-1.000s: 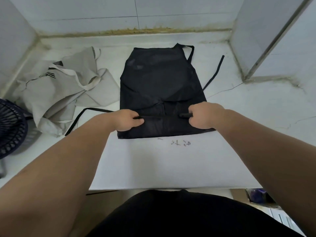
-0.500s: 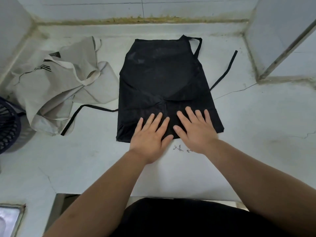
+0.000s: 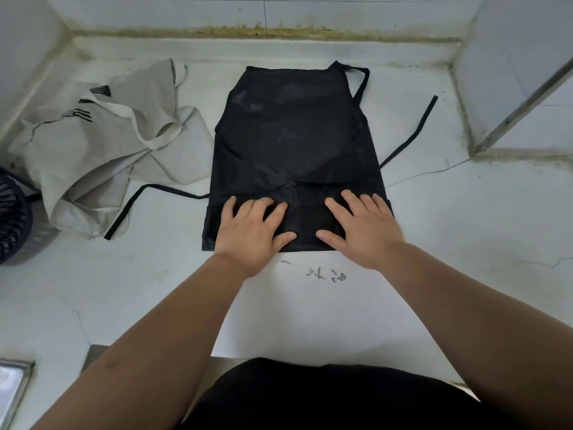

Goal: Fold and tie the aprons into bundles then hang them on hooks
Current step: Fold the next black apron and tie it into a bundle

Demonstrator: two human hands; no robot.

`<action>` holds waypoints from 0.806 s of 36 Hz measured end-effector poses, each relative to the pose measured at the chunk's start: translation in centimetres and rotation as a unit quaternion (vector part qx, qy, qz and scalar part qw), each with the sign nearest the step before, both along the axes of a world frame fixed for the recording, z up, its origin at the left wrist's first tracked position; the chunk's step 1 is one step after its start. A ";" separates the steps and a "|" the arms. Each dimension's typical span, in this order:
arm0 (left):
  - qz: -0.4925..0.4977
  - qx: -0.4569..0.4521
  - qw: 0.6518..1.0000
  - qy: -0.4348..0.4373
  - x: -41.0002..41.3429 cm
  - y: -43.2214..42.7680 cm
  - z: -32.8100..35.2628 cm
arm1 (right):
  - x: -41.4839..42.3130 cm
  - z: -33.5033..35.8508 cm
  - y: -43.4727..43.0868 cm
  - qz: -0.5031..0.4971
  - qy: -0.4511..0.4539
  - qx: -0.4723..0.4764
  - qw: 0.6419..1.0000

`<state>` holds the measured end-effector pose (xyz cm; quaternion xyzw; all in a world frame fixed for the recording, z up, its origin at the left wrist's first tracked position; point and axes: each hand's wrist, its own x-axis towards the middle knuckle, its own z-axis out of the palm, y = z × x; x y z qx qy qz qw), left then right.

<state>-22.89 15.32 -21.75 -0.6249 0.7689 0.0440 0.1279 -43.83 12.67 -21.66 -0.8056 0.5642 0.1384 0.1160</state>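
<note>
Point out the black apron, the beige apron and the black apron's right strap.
black apron (image 3: pixel 294 135): head view, flat upper panel.
beige apron (image 3: pixel 93 162): head view, crumpled middle.
right strap (image 3: pixel 417 131): head view, mid-length of the band on the counter.

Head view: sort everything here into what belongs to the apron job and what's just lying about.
Job: black apron, pressed flat by left hand and right hand; crumpled beige apron beside it.
Lying about: dark slatted object at left edge; scribbles on the counter.

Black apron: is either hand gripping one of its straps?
No, the left hand and right hand press flat, fingers spread, on the black apron, while its straps lie loose on the counter.
</note>
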 end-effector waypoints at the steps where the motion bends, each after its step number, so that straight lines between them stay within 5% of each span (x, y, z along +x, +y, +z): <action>1: 0.005 0.001 1.000 -0.012 -0.1 0.0 -0.1 | 0.0 0.0 -0.1 0.001 0.006 0.000 1.000; 5: 0.002 -0.068 0.998 -0.011 -1.6 0.5 -0.5 | 0.7 -0.1 -0.4 0.007 0.038 -0.038 0.999; 9: -0.012 0.032 0.993 0.112 -2.8 1.3 -1.2 | 2.0 -0.5 0.4 0.026 0.003 -0.027 0.999; 22: 0.238 0.053 0.968 0.061 1.3 2.8 -1.2 | 0.1 -0.7 -0.2 0.008 -0.003 0.033 0.999; 29: 0.259 0.035 0.963 0.071 1.2 3.7 -1.5 | 0.2 -0.4 1.1 -0.035 -0.006 0.043 0.998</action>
